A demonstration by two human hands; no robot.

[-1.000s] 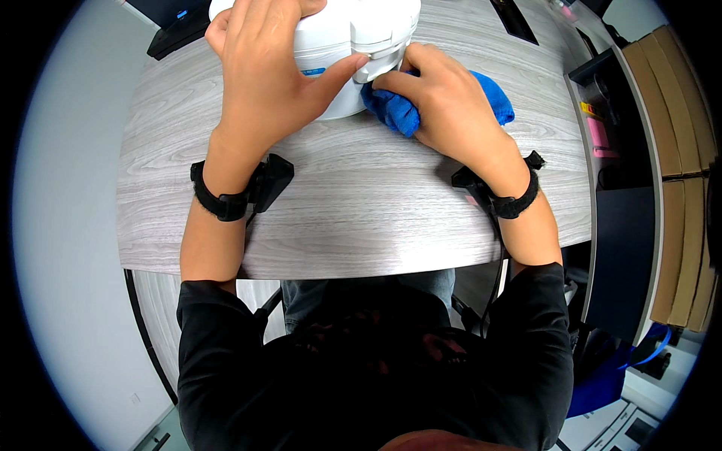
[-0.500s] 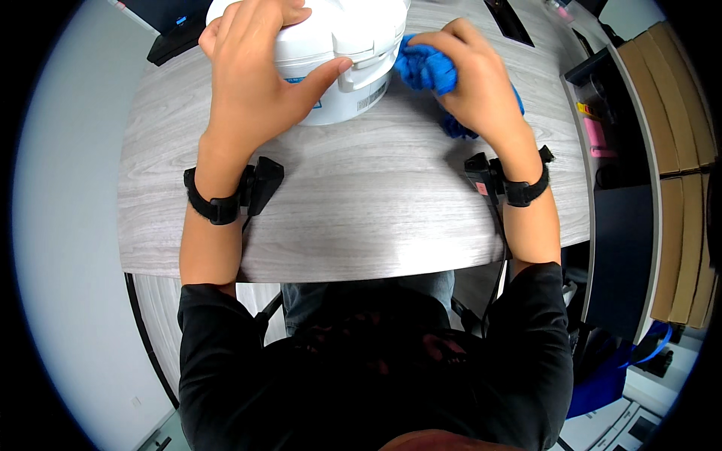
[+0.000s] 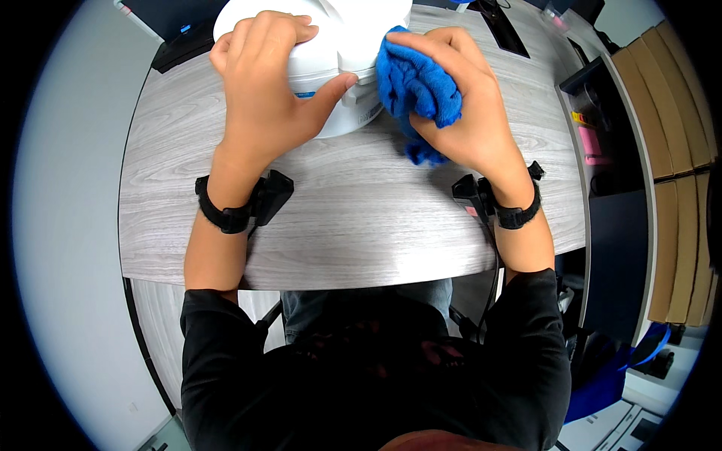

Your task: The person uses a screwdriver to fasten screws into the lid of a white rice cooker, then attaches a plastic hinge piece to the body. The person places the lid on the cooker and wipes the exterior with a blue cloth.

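Note:
A white, rounded, lidded appliance [image 3: 353,45] stands at the far middle of the desk; its top is cut off by the picture's edge. My left hand [image 3: 263,86] grips its front left side, fingers bent over the lid and thumb pressed near the front rim. In my right hand [image 3: 481,113] is a bunched blue cloth [image 3: 417,79], pinched between thumb and fingers. The cloth touches the appliance's right side, and a loose end hangs down toward the desk. Both wrists wear black straps with small black devices.
The grey wood-grain desk [image 3: 361,225] curves in front of me. At the far left sits a black device [image 3: 184,45]. A cable slot [image 3: 505,34] is cut at the far right. Beyond the right edge stand a dark shelf [image 3: 620,248] with a pink item and cardboard boxes [image 3: 677,248].
My right hand has brought the blue cloth left and up against the appliance's side, where more of it shows. My left hand keeps its hold; the whole view has shifted slightly.

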